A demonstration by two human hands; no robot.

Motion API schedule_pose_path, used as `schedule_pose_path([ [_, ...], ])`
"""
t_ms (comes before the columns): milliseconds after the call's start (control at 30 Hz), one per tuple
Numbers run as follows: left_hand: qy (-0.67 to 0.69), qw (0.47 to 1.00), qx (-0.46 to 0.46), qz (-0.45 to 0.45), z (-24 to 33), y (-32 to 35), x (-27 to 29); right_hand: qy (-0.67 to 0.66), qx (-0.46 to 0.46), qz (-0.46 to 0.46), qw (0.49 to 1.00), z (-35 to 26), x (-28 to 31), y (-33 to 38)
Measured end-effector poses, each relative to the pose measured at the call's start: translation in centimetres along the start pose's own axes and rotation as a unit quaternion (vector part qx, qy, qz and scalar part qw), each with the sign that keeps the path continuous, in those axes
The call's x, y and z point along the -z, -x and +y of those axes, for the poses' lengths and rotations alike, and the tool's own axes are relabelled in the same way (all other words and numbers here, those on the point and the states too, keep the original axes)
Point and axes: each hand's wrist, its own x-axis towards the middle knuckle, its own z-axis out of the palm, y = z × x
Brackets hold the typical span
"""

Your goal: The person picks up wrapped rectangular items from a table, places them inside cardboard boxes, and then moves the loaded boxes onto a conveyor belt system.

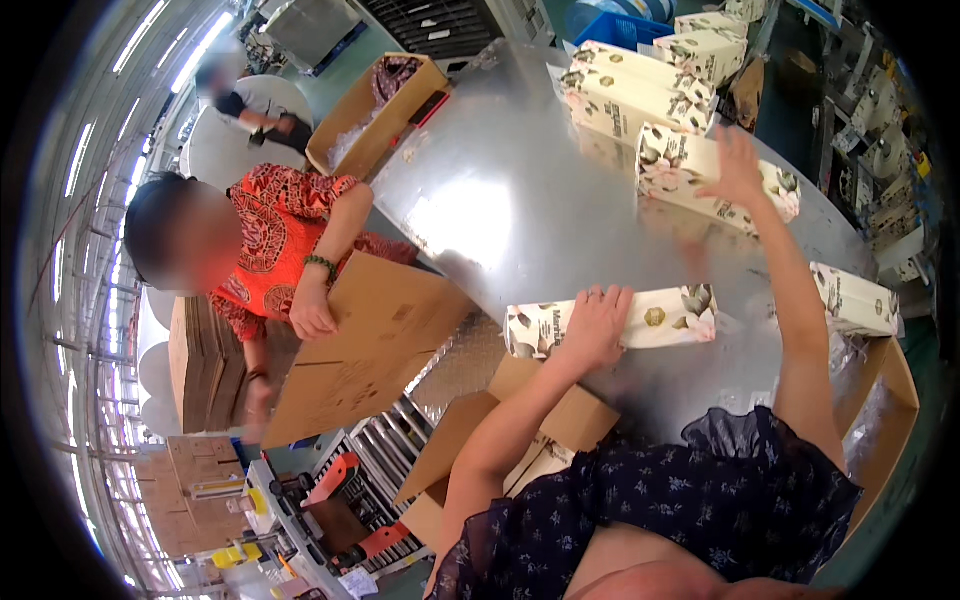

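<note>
My left hand (598, 328) wraps over a long cream box (662, 317) printed with flowers and dark leaves, lying near the table's front side. My right hand (737, 172) is stretched forward, fingers spread, above a similar floral box (680, 182) farther back. The hand is slightly blurred, and I cannot tell whether it touches that box. Behind it, more floral boxes (635, 100) lie side by side. All of these rest on a shiny metal table (590, 230).
A co-worker on the left handles a brown cardboard carton (370, 340). An open carton (450, 445) stands below my left forearm, beside a roller conveyor (385, 460). Another floral box (855, 300) is at right, above a carton with clear plastic (900, 400). A blue crate (620, 30) stands far back.
</note>
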Motion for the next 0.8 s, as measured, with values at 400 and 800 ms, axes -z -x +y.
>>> schedule_pose_path([
  [400, 0.247, 0.942, 0.106, 0.201, 1.2, 32.7, 13.6, -0.086, 0.125, 0.051, 0.987, -2.0, 3.1, 10.5],
  [800, 0.523, 0.726, 0.31, 0.32, 3.4, 50.5, 4.6, -0.533, 0.165, -0.111, 0.823, -18.5, 4.0, 20.2],
])
